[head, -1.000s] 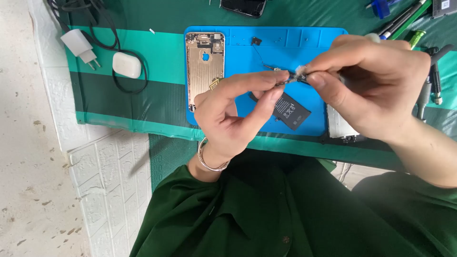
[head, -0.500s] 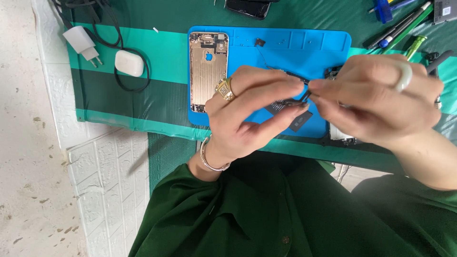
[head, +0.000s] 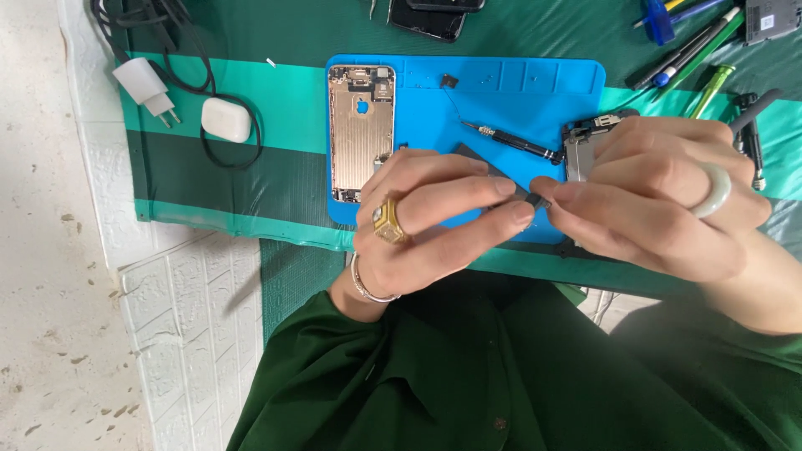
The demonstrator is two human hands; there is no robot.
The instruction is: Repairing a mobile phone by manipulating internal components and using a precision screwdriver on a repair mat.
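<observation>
hands: left hand (head: 426, 221) and right hand (head: 660, 196) are pinching a tiny dark part (head: 537, 199), fingers closed
change: hands are drifting lower off the blue mat (head: 501, 92), so fiddling's continuing
phone shell (head: 361, 129): lying untouched

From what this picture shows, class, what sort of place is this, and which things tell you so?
Probably a phone repair bench: an opened phone shell lies on a blue work mat, a small screwdriver rests nearby, and more tools lie on the green cover.
</observation>
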